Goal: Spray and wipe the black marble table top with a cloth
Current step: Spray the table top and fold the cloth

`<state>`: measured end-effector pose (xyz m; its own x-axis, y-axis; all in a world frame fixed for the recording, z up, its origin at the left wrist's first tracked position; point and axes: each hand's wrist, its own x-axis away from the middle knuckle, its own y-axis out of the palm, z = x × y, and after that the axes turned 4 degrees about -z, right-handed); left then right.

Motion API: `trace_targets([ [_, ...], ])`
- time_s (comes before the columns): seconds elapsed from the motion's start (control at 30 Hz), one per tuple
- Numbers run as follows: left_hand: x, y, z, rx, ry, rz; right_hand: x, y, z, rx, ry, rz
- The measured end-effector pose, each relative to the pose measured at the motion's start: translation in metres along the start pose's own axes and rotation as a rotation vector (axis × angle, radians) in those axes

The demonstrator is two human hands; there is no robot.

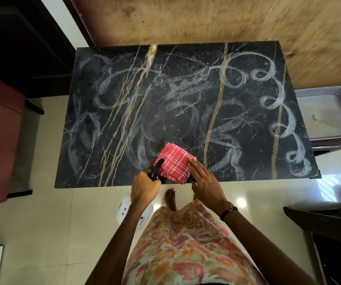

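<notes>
The black marble table top (pixel 186 112) is carrying white swirling smears over almost all of its surface. At its near edge, on the left, the left hand (pixel 144 187) is closing around the black head of a spray bottle (pixel 155 170), whose nozzle is pointing over the marble; the bottle body is hanging below the edge, mostly hidden. Just to the right, the folded red checked cloth (pixel 173 163) is lying on the marble, partly over the edge. The right hand (pixel 203 181) is resting with fingers together and flat on the cloth's right corner, not gripping it. I think the cloth could be slipping off the edge if that hand pushes carelessly, and the spray could be wetting the cloth instead of the marble.
</notes>
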<state>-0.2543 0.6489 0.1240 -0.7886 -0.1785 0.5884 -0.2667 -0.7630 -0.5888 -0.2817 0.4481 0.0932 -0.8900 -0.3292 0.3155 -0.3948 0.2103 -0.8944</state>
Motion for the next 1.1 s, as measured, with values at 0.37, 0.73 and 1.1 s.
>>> trace_targets([
  [0.37,0.022,0.017,-0.018,-0.156,0.103,-0.129,0.0,0.001,-0.001,-0.036,0.019,0.017],
  [0.73,0.021,0.018,-0.014,-0.187,0.112,-0.111,-0.002,0.0,0.001,-0.049,0.038,-0.003],
  [1.1,0.004,0.005,0.009,-0.163,0.143,-0.197,-0.003,-0.002,-0.003,-0.044,0.052,-0.022],
])
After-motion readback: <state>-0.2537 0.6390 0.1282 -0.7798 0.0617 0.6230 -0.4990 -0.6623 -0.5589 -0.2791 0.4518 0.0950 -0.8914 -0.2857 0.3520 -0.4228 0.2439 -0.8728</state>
